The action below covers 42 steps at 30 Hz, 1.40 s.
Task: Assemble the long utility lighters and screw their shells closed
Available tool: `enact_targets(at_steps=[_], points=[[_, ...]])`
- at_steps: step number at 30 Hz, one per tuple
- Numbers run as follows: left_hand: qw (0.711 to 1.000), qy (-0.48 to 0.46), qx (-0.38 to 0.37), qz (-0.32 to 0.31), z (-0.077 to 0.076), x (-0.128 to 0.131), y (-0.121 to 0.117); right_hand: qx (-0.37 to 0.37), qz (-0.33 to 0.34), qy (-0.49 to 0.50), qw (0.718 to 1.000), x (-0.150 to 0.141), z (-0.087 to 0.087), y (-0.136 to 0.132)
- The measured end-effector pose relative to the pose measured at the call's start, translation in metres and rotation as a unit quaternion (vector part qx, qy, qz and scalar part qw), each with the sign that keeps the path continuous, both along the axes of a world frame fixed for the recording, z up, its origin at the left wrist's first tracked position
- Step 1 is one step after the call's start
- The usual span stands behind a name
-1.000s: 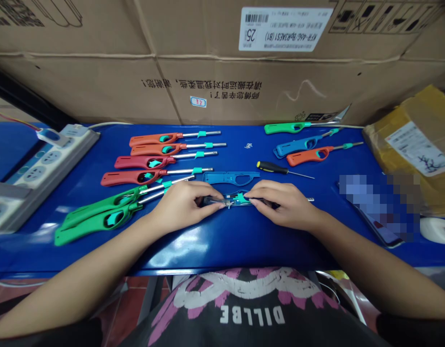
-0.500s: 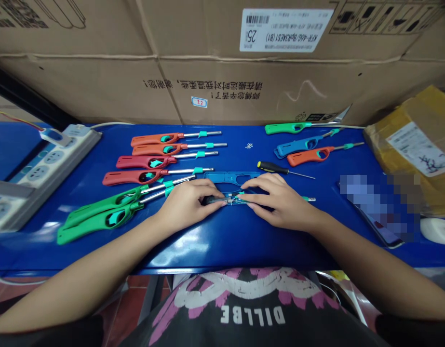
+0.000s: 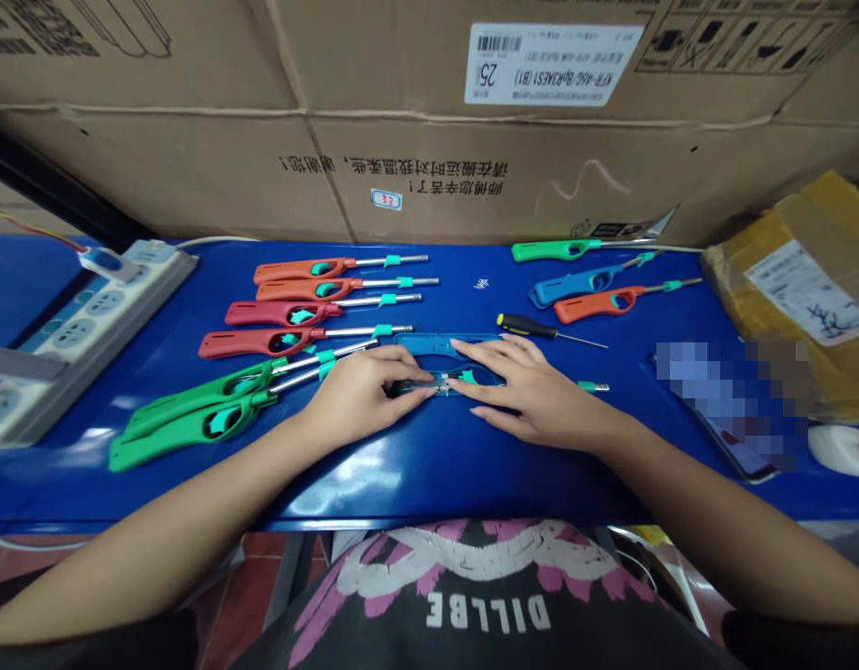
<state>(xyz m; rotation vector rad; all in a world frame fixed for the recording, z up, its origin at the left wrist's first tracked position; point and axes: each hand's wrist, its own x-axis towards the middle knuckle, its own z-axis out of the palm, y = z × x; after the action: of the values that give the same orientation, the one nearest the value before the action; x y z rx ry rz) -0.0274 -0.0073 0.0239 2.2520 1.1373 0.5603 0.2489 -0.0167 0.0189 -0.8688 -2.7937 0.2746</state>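
An opened blue lighter lies in front of me, its clear inner part, thin wires and turquoise trigger exposed. My left hand pinches its handle end between thumb and fingers. Spread fingers of my right hand lie over the trigger end, one fingertip at the small inner parts. Just behind it rests a loose blue shell half, partly covered by my right fingers. The metal tube's tip pokes out past my right hand.
Several lighters, including a red one and a green one, lie to the left. A screwdriver lies behind my right hand. A power strip is at far left; a phone and taped parcel at right.
My right fingers have spread and lifted from their pinch, uncovering more of the turquoise trigger. My left hand keeps its hold on the handle.
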Motion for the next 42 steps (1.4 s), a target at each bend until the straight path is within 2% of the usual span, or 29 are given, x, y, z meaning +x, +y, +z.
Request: enact_targets(at_steps=[5, 7, 10, 14, 17, 22, 26, 32, 34, 36, 42], points=[[0.999, 0.015, 0.024, -0.017, -0.001, -0.001, 0.001, 0.017, -0.001, -0.007, 1.000, -0.002, 0.001, -0.001], [0.998, 0.019, 0.053, -0.020, -0.001, -0.002, 0.001, 0.021, -0.006, 0.016, 1.000, -0.001, 0.003, 0.000], [0.993, 0.010, 0.111, -0.034, -0.001, -0.003, 0.002, 0.020, -0.052, 0.081, 0.995, 0.006, 0.009, 0.003], [0.980, 0.002, 0.163, -0.116, -0.002, -0.001, 0.003, -0.010, -0.099, 0.145, 0.984, 0.018, 0.015, 0.009], [0.970, 0.015, 0.177, -0.166, -0.006, 0.002, 0.003, -0.044, -0.103, 0.147, 0.983, 0.018, 0.012, 0.010], [0.964, 0.055, 0.187, -0.183, -0.010, 0.005, 0.001, -0.072, -0.108, 0.145, 0.981, 0.005, 0.000, 0.006], [0.962, 0.064, 0.188, -0.186, -0.010, 0.006, -0.001, -0.042, -0.096, 0.122, 0.987, 0.000, -0.004, 0.004], [0.962, 0.053, 0.185, -0.195, -0.013, 0.007, -0.001, 0.057, -0.051, 0.054, 0.996, 0.000, 0.003, 0.002], [0.962, 0.048, 0.186, -0.195, -0.014, 0.007, -0.001, 0.070, -0.051, 0.038, 0.996, -0.001, 0.004, 0.000], [0.963, 0.046, 0.183, -0.192, -0.015, 0.008, -0.002, 0.052, -0.068, 0.044, 0.995, -0.003, 0.004, -0.001], [0.964, 0.051, 0.166, -0.200, -0.011, 0.007, -0.004, -0.083, -0.145, 0.115, 0.979, -0.006, 0.003, -0.003]])
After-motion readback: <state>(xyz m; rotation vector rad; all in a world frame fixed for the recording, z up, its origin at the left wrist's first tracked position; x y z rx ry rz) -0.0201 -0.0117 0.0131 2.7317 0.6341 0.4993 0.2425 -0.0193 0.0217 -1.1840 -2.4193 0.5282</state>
